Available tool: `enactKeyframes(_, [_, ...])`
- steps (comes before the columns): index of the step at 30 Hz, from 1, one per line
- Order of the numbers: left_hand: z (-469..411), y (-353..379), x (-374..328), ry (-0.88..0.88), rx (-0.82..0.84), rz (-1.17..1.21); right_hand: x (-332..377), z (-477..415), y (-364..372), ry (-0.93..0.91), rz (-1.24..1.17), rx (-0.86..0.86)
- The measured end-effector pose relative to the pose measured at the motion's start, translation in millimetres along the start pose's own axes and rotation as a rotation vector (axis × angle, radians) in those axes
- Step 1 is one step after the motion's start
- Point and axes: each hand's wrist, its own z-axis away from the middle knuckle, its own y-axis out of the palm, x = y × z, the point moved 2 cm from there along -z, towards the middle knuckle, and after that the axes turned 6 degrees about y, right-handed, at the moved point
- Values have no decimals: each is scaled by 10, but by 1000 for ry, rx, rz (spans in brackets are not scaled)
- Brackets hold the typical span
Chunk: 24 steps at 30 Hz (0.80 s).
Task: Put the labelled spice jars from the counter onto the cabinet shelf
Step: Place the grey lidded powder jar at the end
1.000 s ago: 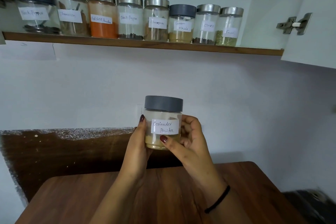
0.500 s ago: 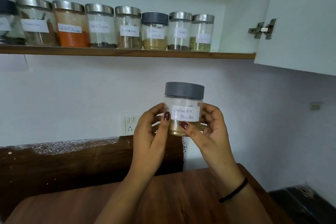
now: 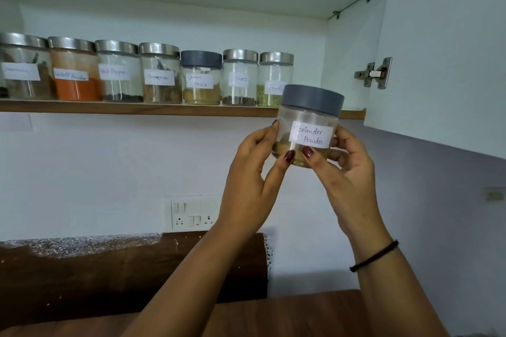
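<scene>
1. The coriander powder jar (image 3: 309,128) hangs in the air right of centre in the frame. Its grey lid overlaps the front edge of the cabinet shelf (image 3: 137,108) and its base is below that edge. It touches nothing but the hands.
2. The left hand (image 3: 252,172) grips the jar's left side, with the thumb across the lower front and a fingertip on the upper wall. The right hand (image 3: 347,172) grips the right side, with its thumb under the label and its fingers curled behind.
3. Both thumbs sit low, so the handwritten label stays uncovered and faces outward. That is probably so the jar goes up label-first, like the others.
4. A row of jars (image 3: 161,74) lines the shelf from the left edge of the frame to the fennel jar (image 3: 273,76), side by side with labels forward. The bare strip of shelf to the right of the fennel jar looks like the intended spot, and the held jar is just in front of and below it.
5. The cabinet door (image 3: 451,49) stands open at upper right, leaving the way in free.
6. Both forearms reach up from the desk (image 3: 273,314) at the bottom of the frame, palms facing each other. The two-handed hold seems chosen to keep the jar steady on a high reach.
</scene>
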Motion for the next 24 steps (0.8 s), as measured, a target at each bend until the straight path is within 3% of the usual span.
enactKeyframes(24, [-1223,894,387,119,-103,-244,-380,-1600,-321,-255,198,52])
